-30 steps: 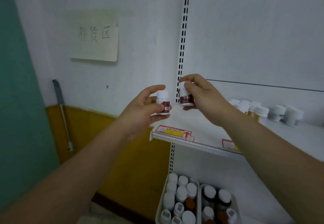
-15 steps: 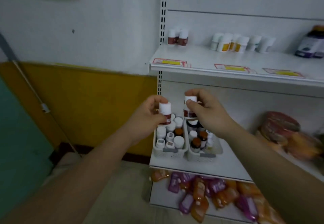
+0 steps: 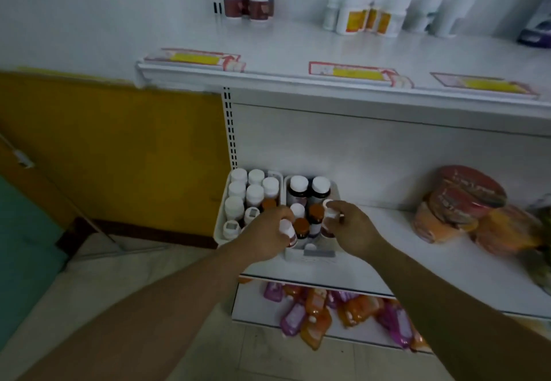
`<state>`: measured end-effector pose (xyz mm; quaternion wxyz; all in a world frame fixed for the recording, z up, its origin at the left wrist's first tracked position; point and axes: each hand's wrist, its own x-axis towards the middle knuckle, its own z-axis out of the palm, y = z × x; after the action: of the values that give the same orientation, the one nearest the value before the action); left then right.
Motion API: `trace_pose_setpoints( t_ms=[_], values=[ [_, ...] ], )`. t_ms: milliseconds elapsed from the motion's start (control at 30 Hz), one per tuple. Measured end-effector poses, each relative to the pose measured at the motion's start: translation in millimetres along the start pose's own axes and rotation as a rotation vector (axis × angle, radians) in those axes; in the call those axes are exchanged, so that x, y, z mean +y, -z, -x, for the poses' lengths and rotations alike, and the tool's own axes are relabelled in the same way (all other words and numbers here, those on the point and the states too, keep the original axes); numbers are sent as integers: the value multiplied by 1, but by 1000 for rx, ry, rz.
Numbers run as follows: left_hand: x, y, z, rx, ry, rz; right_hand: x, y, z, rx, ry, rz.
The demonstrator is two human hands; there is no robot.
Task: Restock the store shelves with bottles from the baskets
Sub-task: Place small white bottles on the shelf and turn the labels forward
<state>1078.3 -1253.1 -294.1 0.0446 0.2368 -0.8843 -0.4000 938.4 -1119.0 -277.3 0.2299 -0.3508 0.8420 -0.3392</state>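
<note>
— Since both hands are down at the baskets, what am I looking at?

— I've got the left hand (image 3: 268,236) over the seam between the left basket (image 3: 222,225) and the right basket (image 3: 310,254), its grip pinched round a small white-capped bottle (image 3: 288,231) with a dark red label. The right hand (image 3: 350,228) is above the right basket, fingers curled round a second bottle (image 3: 329,216) of the same kind. I'd judge each is held near the cap so it can come straight up between its neighbours.

— Why are the baskets parked there?

— They sit side by side on the middle shelf (image 3: 417,261), just under the upper shelf (image 3: 298,52), so the lift is short. At the back left of that upper shelf stand matching red-labelled bottles (image 3: 247,2), likely where these belong; yellow-labelled bottles (image 3: 363,15) stand further right.

— What can't you make out?

— My left hand covers the front corner of the left basket, so I can't tell whether either bottle is clear of the basket or resting in it. The labels are too blurred to read. The upper shelf's far right is cut off, with only a dark container (image 3: 536,32) partly showing.
</note>
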Motion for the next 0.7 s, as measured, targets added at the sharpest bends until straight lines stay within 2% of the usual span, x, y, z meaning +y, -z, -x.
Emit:
trace_pose_setpoints(
  t_ms=[67, 333, 500, 567, 700],
  values=[
    [-9, -21, -18, -8, 33, -42, 26, -4, -16, -24, -9, 25],
    [-37, -65, -47, -5, 66, -278, 102, -19, -61, -126, 61, 455],
    [-49, -72, -48, -59, 22, -505, 117, -23, -76, -138, 57, 563],
    [-51, -73, -47, -141, 13, -574, 120, -23, -79, -158, 45, 597],
    [-45, -72, -43, -193, -2, -607, 113, -20, -80, -189, 24, 628]
  ],
)
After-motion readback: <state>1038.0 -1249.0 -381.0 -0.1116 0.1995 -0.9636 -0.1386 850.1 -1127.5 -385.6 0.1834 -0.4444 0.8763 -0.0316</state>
